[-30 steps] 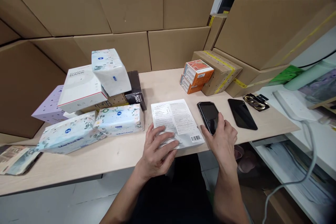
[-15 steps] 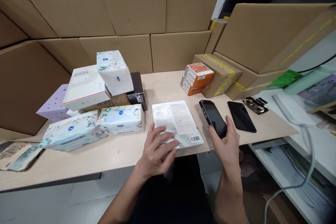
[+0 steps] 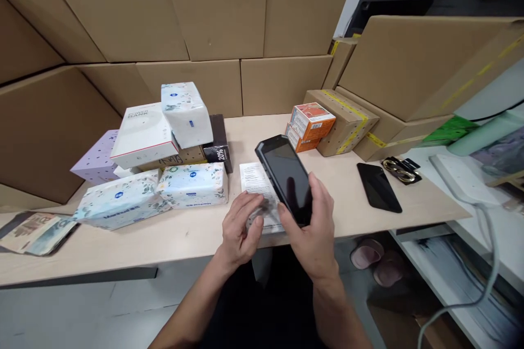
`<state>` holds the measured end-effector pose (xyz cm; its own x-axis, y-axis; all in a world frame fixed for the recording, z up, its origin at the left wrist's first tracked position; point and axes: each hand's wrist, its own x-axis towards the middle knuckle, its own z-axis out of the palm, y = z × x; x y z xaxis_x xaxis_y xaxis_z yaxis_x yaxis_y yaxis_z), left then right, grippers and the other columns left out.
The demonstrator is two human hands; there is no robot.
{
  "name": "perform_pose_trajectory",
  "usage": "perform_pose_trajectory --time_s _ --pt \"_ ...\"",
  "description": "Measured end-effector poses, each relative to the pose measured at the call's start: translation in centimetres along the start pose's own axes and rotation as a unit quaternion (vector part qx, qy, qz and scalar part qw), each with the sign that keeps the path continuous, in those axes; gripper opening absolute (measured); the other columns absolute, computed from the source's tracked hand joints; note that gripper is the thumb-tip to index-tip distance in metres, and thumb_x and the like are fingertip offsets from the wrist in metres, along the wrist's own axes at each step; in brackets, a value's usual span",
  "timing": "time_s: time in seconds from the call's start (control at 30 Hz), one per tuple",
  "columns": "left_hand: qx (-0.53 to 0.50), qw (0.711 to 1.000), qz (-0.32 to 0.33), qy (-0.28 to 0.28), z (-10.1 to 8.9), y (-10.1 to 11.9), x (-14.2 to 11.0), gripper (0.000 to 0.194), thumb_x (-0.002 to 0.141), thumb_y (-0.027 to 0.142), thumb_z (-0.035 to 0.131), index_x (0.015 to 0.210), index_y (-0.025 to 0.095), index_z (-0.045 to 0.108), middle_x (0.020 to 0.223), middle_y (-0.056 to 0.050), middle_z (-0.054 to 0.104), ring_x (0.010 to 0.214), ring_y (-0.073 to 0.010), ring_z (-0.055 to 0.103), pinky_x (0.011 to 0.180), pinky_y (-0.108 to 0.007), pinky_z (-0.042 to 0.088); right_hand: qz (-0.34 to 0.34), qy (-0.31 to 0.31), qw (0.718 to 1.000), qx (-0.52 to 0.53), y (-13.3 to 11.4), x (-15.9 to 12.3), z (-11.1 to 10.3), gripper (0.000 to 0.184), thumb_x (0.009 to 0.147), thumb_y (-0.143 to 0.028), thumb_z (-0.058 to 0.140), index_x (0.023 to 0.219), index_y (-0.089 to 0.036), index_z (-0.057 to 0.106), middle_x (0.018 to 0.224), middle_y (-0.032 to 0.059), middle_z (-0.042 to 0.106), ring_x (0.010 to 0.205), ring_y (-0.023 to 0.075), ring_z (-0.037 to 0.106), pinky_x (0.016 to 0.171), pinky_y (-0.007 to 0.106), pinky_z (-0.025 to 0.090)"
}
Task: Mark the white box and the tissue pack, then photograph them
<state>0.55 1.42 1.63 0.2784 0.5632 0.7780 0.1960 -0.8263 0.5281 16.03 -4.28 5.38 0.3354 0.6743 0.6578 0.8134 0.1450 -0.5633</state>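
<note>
My right hand (image 3: 313, 234) grips a black rugged phone (image 3: 285, 175) by its lower end and holds it up above the table, screen dark and facing me. Under it lies a flat white package (image 3: 257, 185) with fine print, partly hidden by the phone. My left hand (image 3: 241, 229) rests on the near edge of that package, fingers spread flat on it. A second black phone (image 3: 379, 187) lies flat on the light wooden table (image 3: 184, 232) to the right.
At the left stand tissue packs (image 3: 190, 185), a white box (image 3: 143, 133) and a lilac box (image 3: 96, 163). Orange boxes (image 3: 309, 122) and taped cartons (image 3: 347, 120) sit at the back right. Cardboard boxes wall the back. Banknotes (image 3: 35, 232) lie far left. A gold ring holder (image 3: 399, 169) rests at right.
My right hand has lifted the rugged phone off the table and carried it left, over the white package. My left hand has stayed on the package.
</note>
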Motion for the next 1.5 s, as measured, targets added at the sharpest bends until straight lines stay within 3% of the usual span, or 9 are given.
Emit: perform_pose_trajectory --time_s 0.17,0.27,0.43,0.67,1.5 --pt "-0.055 0.997 -0.046 -0.013 0.2 -0.3 -0.3 0.059 0.099 0.035 0.05 0.153 0.021 0.035 0.141 -0.016 0.055 0.119 -0.0245 0.059 0.1 -0.042 0.052 -0.034 -0.019 0.998 -0.045 -0.2 -0.3 0.9 0.077 0.091 -0.037 0.062 0.156 -0.024 0.023 0.145 0.0193 0.046 0.135 0.0337 0.044 0.107 0.059 0.043" --pt "-0.067 0.995 -0.065 -0.018 0.1 -0.2 0.0 0.063 0.1 0.043 0.046 0.156 0.021 0.029 0.146 -0.017 0.048 0.114 -0.0234 0.058 0.097 -0.04 0.053 -0.042 -0.023 0.997 -0.056 -0.1 -0.5 0.7 0.078 0.091 -0.037 0.061 0.157 -0.023 0.022 0.143 0.02 0.046 0.133 0.0348 0.045 0.106 0.059 0.044" --pt "-0.077 0.992 -0.092 -0.044 -0.1 0.2 0.7 0.062 0.101 0.049 0.041 0.157 0.024 0.028 0.144 -0.015 0.043 0.106 -0.0206 0.056 0.097 -0.04 0.05 -0.054 -0.024 0.996 -0.072 -0.1 -0.6 0.8 0.078 0.092 -0.036 0.061 0.157 -0.022 0.022 0.144 0.0208 0.045 0.134 0.0354 0.044 0.104 0.06 0.044" --pt "-0.092 0.987 -0.117 -0.068 -0.3 0.8 1.2 0.062 0.101 0.05 0.04 0.157 0.026 0.027 0.14 -0.013 0.042 0.109 -0.0224 0.051 0.096 -0.042 0.048 -0.075 -0.009 0.995 -0.07 0.0 -0.7 1.0 0.078 0.09 -0.036 0.065 0.155 -0.016 0.027 0.142 0.0229 0.047 0.132 0.035 0.046 0.104 0.06 0.046" --pt "-0.114 0.987 -0.107 -0.041 -0.2 0.6 1.0 0.061 0.1 0.046 0.047 0.155 0.026 0.032 0.144 -0.012 0.044 0.11 -0.0215 0.053 0.096 -0.039 0.049 -0.067 -0.027 0.996 -0.05 0.3 -0.6 0.8 0.078 0.089 -0.036 0.065 0.155 -0.018 0.027 0.14 0.0209 0.049 0.129 0.0338 0.048 0.102 0.058 0.048"
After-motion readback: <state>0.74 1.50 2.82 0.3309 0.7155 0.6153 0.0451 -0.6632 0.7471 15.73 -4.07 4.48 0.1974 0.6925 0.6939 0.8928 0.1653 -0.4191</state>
